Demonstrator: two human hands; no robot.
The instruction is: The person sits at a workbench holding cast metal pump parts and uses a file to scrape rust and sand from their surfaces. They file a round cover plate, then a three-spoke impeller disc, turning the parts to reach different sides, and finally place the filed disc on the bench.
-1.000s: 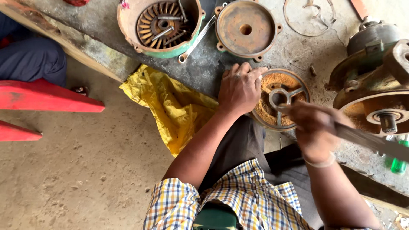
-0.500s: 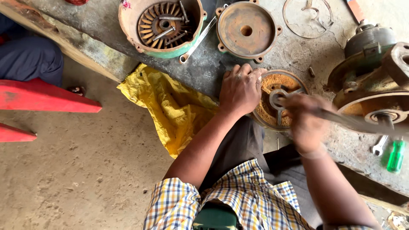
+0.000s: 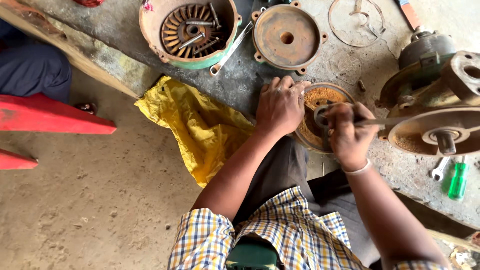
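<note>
1. Slab [image 3: 350, 60] carries the pump [image 3: 430, 100] at right.
2. Rusty disc [image 3: 320, 117] sits at the slab's near edge (beside a yellow bag [image 3: 200, 125]).
3. Left hand [image 3: 280, 105] lies flat, fingers spread, on the disc's rim.
4. Right hand [image 3: 350, 132] is clenched around a tool [image 3: 380, 121] over the disc.

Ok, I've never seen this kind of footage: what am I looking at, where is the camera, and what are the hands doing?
There is no machine: a person's bare hands, filmed from a camera on their head looking down. The left hand presses on a rusty round metal pump part on the grey concrete bench. The right hand grips a long thin metal tool over the part's centre. Nearby lie a green-rimmed finned housing, a round rusty cover plate, a yellow cloth and a green-handled screwdriver.
</note>
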